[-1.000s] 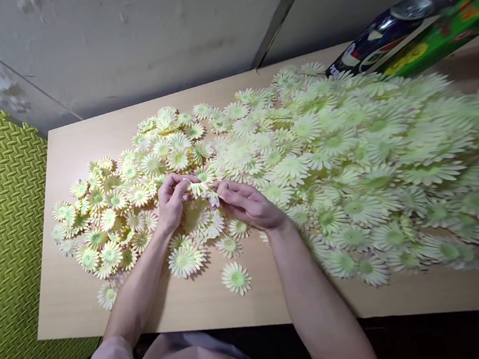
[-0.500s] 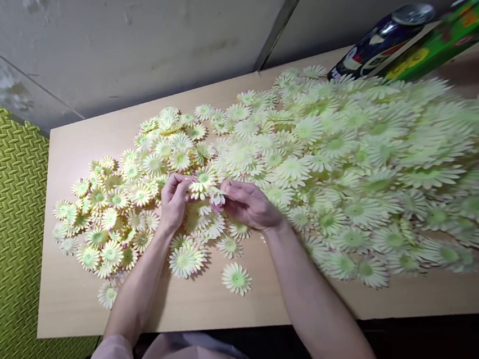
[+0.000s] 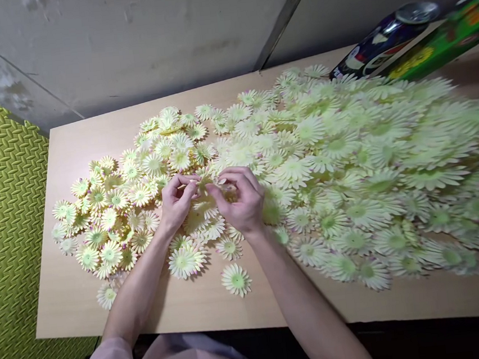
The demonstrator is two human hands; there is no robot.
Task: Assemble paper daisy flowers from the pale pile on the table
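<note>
Pale yellow-green artificial flower heads (image 3: 335, 164) with pink-tinged petal tips cover much of the wooden tabletop (image 3: 121, 320). My left hand (image 3: 178, 202) is closed in a pinch on the left edge of an artificial flower (image 3: 205, 178). Opposite it, my right hand (image 3: 241, 197) has thumb and fingers closed on the right side of the same flower. Both hands meet just above the pile, and the fingers partly hide the flower between them. Right below lie a loose single flower (image 3: 236, 280) and a small stack of flowers (image 3: 185, 259).
At the back right a dark blue drink can (image 3: 387, 41) stands beside a green box (image 3: 446, 41). Behind the table rises a grey wall (image 3: 145, 42). A yellow-green foam mat (image 3: 6, 224) stands along the left side.
My right hand has turned and shifted slightly left and up, its fingers now over the flower's right side. The left hand has barely moved.
</note>
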